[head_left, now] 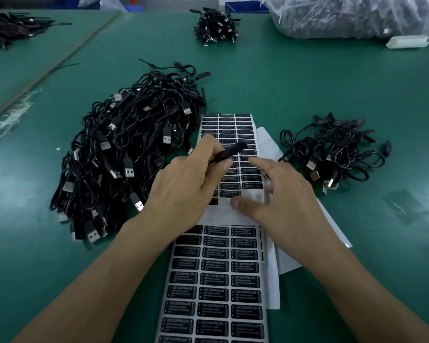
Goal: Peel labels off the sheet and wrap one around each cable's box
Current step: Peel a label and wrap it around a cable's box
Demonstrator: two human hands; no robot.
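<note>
Black plastic, slim and oblong: a cable's box [229, 152], pinched between the thumb and curled fingers of the left hand [183, 184], tilted up to the right and raised over the label sheet [233, 271]. Beside it the right hand [280, 194], spread wide, fingers straight and fanned, holding nothing. Index tip at a label in the right-hand column, thumb tip over a bare, glossy patch of backing; touching or just above, impossible to tell.

Beneath both hands, a long white strip of waxy paper. Three columns of labels [217, 251] on it, small black rectangles with rounded corners and fine white print, "LED CONTROLLER" legible on the nearer ones. A blank band of bare backing across the middle.

Plain white backing sheets [270, 142] fanned out under the strip's right edge. Just left of the sheet, touching its far corner, a large heap of cables [124, 149]: thin black rubbery loops tangled with flat metal USB plugs. To the right, a smaller heap [332, 154] of the same, apart from the printed strip.

All on a smooth green mat [282, 82]. Farther back, a tight little bundle of cables [216, 28], a crinkled clear plastic bag [344, 18] stuffed with dark contents, and another dark tangle [8, 26] in the far left corner.
</note>
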